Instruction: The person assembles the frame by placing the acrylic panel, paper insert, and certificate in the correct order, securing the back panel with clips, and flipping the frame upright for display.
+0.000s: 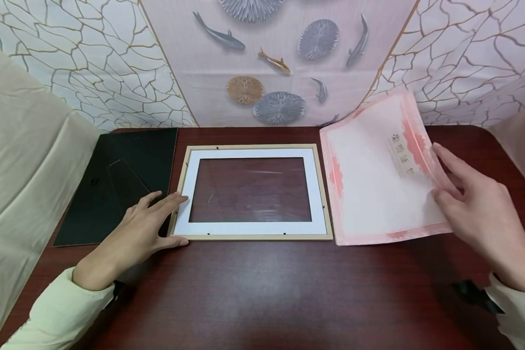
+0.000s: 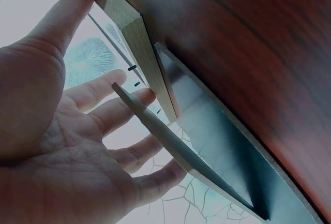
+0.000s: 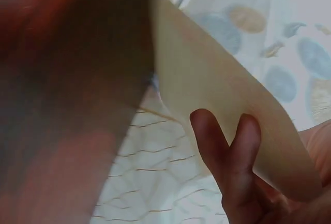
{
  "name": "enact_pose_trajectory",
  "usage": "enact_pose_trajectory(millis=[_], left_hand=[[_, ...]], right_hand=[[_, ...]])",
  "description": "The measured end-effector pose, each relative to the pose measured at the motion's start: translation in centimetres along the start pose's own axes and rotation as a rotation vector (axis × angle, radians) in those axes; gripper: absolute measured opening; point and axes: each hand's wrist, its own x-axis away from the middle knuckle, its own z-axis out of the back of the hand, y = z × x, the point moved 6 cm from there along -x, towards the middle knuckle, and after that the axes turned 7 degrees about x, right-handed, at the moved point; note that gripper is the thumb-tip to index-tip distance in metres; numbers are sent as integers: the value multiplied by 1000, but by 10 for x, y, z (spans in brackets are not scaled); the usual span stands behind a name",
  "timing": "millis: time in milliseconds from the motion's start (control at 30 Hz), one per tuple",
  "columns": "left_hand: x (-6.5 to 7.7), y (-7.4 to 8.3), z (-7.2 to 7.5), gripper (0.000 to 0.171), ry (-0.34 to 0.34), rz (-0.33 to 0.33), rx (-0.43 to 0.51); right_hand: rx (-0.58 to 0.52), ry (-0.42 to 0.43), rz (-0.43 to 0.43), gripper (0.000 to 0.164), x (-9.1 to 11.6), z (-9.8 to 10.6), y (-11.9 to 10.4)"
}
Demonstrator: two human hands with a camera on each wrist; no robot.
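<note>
a patterned cloth (image 1: 210,99) hangs behind the dark table (image 1: 262,287). on the table's right side is the pink-edged sheet (image 1: 367,184), its right edge raised and bending. just left of it the frame (image 1: 262,238) lies flat, and left of that lies the black back (image 1: 83,214). a white mat (image 1: 249,228) sits inside the frame. the right hand (image 1: 485,209) has a closed grip, pinching the sheet's right edge between thumb and fingers. the left hand (image 1: 135,231) is loosely spread at the frame's left end, touching it but grasping nothing. the stand (image 1: 124,180) tilts up off the back. small dark tabs (image 1: 284,234) dot the frame's rim. i'd judge the step in hand is lifting the sheet while steadying the frame; the next move calls for a light pinch, so the sheet doesn't crease.
</note>
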Motion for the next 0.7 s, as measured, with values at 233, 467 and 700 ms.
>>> enact_pose_trajectory(millis=[233, 467, 700], left_hand=[[-1, -1, 1, 87, -3, 14, -2], [-3, -5, 3, 92, -17, 53, 28], [-7, -2, 4, 97, 2, 39, 18]], right_hand=[[-39, 127, 102, 68, 7, 29, -32], [24, 311, 384, 66, 14, 41, -77], [82, 380, 472, 64, 23, 40, -99]])
